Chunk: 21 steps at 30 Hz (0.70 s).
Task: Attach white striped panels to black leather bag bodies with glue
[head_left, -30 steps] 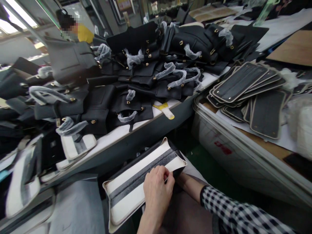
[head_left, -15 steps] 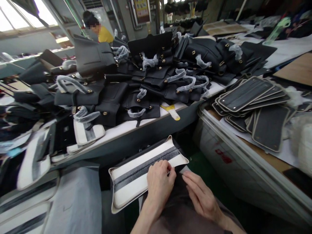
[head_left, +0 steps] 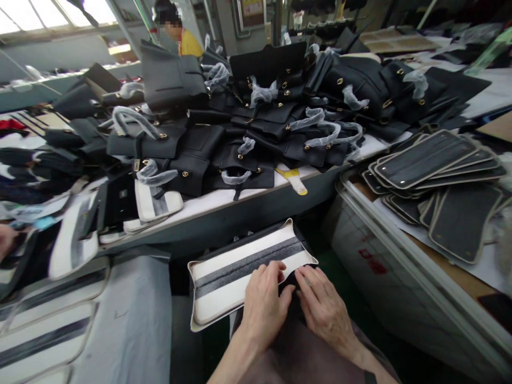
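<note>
A black bag [head_left: 302,234] lies across my lap, its white rectangular bottom panel [head_left: 224,305] facing up with a dark lengthwise stripe and raised corners. My left hand [head_left: 267,298] pinches the panel's near long edge, toward its right end. Close beside it, my right hand [head_left: 325,306] has its fingers curled over black material at the near right corner. Between the two hands a bit of that black edge bulges up. My thumbs and the bag's underside are partly hidden.
Black handbags [head_left: 192,152] with wrapped handles heap the bench ahead. Dark panels [head_left: 428,157] are stacked on the right-hand table. White striped panels [head_left: 44,341] lie at lower left beside a grey sheet [head_left: 140,320]. Another person's hand [head_left: 6,239] shows at the left edge; a person in yellow [head_left: 190,44] is behind.
My right hand has moved up and closer to my left, onto the bag's black edge. A pale strip at its fingertips no longer shows. The view has shifted, and another person's hand appears at left.
</note>
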### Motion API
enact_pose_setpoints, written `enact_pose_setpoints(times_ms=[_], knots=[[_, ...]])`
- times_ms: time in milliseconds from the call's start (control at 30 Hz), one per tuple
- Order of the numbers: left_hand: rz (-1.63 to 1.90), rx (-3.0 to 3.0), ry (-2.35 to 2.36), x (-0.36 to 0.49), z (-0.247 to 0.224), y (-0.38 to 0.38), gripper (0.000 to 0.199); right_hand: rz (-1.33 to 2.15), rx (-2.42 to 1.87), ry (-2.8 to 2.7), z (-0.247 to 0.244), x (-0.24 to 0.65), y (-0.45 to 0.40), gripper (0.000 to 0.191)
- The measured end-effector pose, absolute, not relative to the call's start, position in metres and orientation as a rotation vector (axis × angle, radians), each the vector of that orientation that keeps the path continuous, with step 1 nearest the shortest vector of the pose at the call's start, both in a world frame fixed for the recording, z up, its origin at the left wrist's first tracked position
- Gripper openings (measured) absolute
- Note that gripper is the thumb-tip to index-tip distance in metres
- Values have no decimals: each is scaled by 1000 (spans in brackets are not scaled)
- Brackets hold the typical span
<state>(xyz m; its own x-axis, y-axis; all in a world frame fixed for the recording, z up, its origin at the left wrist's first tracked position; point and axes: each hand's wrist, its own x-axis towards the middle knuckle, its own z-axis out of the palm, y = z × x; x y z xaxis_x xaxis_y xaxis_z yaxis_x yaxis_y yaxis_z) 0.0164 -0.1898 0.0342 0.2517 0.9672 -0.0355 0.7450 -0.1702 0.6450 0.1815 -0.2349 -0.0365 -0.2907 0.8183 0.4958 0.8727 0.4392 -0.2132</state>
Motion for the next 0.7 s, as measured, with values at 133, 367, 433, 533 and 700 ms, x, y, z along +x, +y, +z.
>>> enact_pose_setpoints(times_ms=[133,367,433,533,700], knots=[[632,2112,1469,-6,36,-209,40,-123,-1417,-2128,-37,180,-234,47],[499,2319,1581,-33,36,-214,6,-96,-1408,-2085,-34,176,-233,50],[492,2362,1583,-36,35,-214,7,-100,-1392,-2070,-33,175,-233,51],[456,2354,1604,-41,34,-217,6,-89,-1390,-2073,-33,175,-234,54],[468,2348,1677,-57,31,-227,9,-97,-1400,-2076,-31,174,-233,58]])
